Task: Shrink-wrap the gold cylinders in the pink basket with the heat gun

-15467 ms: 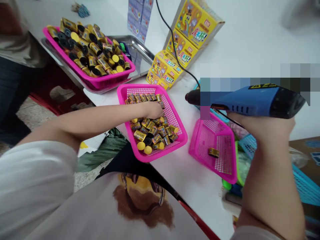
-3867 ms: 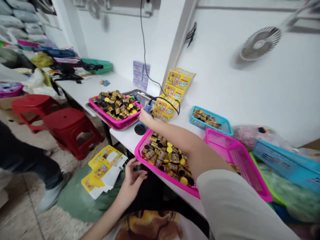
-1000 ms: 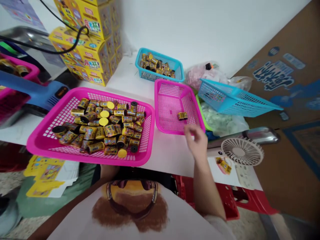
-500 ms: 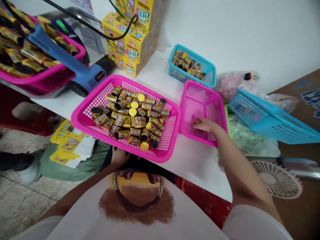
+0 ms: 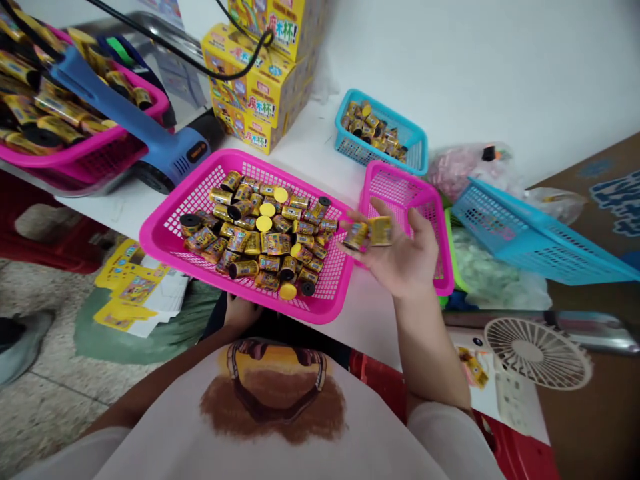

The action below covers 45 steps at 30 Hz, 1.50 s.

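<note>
My right hand (image 5: 403, 257) is turned palm up between two pink baskets, with two small yellow canisters (image 5: 369, 232) on its fingers. The wide pink basket (image 5: 336, 303) to its left holds several yellow canisters (image 5: 276, 244), some with black or yellow ends facing up. Behind and beneath my right hand is the smaller pink basket (image 5: 444, 257), partly covered by it. My left hand (image 5: 241, 312) is low, beside the near edge of the wide basket; its fingers are partly hidden under that edge.
Yellow boxes (image 5: 250, 100) are stacked at the back, near a blue handheld tool (image 5: 165, 150). A blue basket (image 5: 420, 150) with canisters stands behind the pink ones. At the right are a tilted blue basket (image 5: 540, 247) and a white fan (image 5: 530, 350). A full pink basket (image 5: 100, 157) is at left.
My right hand has come up out of the smaller pink basket and moved left, turning palm up with two canisters showing. My left hand has stayed put.
</note>
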Tool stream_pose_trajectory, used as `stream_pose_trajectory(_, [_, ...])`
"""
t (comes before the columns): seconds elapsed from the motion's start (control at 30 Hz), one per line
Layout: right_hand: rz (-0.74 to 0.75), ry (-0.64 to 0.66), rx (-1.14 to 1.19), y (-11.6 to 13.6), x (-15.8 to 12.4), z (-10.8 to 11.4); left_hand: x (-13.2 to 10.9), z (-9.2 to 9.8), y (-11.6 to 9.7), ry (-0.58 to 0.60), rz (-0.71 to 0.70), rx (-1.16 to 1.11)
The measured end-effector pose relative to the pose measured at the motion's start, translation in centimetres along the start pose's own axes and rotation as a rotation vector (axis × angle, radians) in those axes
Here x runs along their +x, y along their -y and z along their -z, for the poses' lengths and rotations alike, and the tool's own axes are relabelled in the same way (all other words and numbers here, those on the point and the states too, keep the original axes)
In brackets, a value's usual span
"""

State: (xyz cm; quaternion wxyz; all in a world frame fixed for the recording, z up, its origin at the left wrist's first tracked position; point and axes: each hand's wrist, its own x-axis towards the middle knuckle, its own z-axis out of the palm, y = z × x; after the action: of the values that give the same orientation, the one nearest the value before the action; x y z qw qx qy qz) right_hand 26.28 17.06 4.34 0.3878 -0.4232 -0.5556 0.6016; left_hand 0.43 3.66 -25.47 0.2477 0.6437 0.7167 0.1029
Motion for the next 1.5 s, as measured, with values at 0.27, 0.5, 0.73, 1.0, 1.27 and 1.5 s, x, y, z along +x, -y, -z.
stream_pose_trajectory(0.27, [0.263, -0.207, -0.448, -2.3, -2.3, 2.5, -0.4, 0.7, -0.2, 0.061, 0.026, 0.082])
stream_pose_trajectory(0.5, [0.168, -0.402, -1.380, -9.4, -6.6, 7.6, -0.3, 0.5, -0.3, 0.077, 0.044, 0.113])
stream_pose_trajectory(0.73, [0.069, -0.546, -1.420, -10.0, -6.0, 8.4, -0.8, 0.8, -0.4, 0.043, -0.013, 0.148])
stream_pose_trajectory(1.0, [0.217, -0.720, -1.389, -3.8, -6.7, 6.6, -0.1, 1.0, 1.0, -0.042, -0.150, 0.209])
stream_pose_trajectory(1.27, [0.805, -0.748, -1.273, 10.5, -10.8, 4.7, 0.4, 0.7, 1.2, 0.031, -0.161, 0.284])
stream_pose_trajectory(1.5, [0.418, -0.862, -1.714, 22.5, -5.1, 7.3, 0.0, 0.6, 0.4, 0.146, -0.061, 0.355])
